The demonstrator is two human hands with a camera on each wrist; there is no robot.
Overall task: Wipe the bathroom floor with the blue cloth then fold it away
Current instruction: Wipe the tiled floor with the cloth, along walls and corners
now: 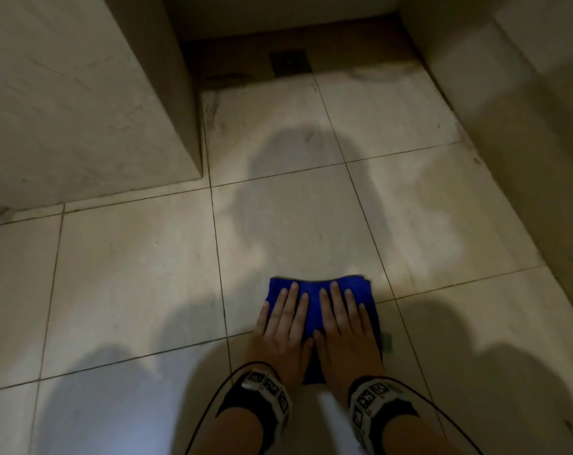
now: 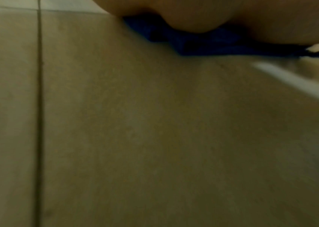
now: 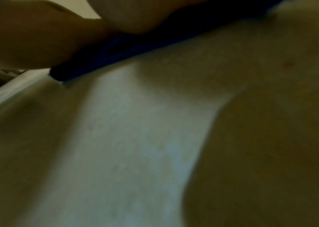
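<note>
Pressed flat on the blue cloth (image 1: 314,287), side by side: left hand (image 1: 283,326) and right hand (image 1: 344,326), fingers straight and spread, palms down, gripping nothing. Thumbs meeting near the middle of the cloth. Cloth bunched into a rough rectangle on the tiled floor (image 1: 131,290), lying across a grout line, its far edge showing past the fingertips (image 1: 294,285) and a dark corner sticking out between the two wrists. Marker-printed bands (image 1: 268,387) strapped on both wrists, thin black cables looping off them.

Ahead of the cloth, a darker damp-looking patch (image 1: 298,192) on the pale tiles. Farther off, a square floor drain (image 1: 290,62) set in a brownish strip at the foot of the back wall. Pale stone block (image 1: 81,93) to the left, low tiled ledge (image 1: 508,110) to the right. Soft shadows across the near floor.

From the left wrist view, blurred and dim: heel of the left hand (image 2: 193,18) bearing down on a rumpled edge of cloth (image 2: 203,44), floor tile (image 2: 135,122) below. From the right wrist view, equally blurred: right hand (image 3: 131,18) on the cloth's dark blue edge (image 3: 115,53).
</note>
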